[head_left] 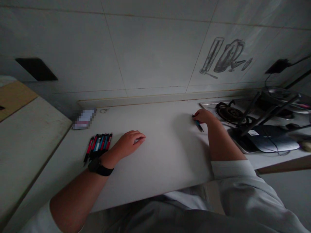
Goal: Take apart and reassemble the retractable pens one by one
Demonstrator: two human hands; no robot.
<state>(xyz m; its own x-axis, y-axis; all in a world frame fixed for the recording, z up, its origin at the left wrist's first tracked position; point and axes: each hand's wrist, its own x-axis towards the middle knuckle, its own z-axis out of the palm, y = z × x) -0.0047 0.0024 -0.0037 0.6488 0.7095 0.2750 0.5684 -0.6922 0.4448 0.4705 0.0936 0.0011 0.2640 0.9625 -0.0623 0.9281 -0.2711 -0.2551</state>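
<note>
My right hand (203,116) is at the right side of the white counter (157,168), its fingers closed on a blue and black pen (199,125). The pen slants, with its dark tip toward me and its other end poking out past the fingers. How many pens are under the fingers I cannot tell. My left hand (130,142) rests on the counter left of the middle, fingers curled in toward the thumb, and no held thing shows. Beside its wrist lies a row of several pens (98,144) in red, blue, white and black, partly hidden by the wrist and the black watch (100,167).
A blurred-out pack (84,119) and a small ring (104,110) lie at the back left. On the right are a gas burner (232,113), a dark flat object (269,139) with a cord, and dark legs of a stand (262,115). A cabinet (29,136) borders the left.
</note>
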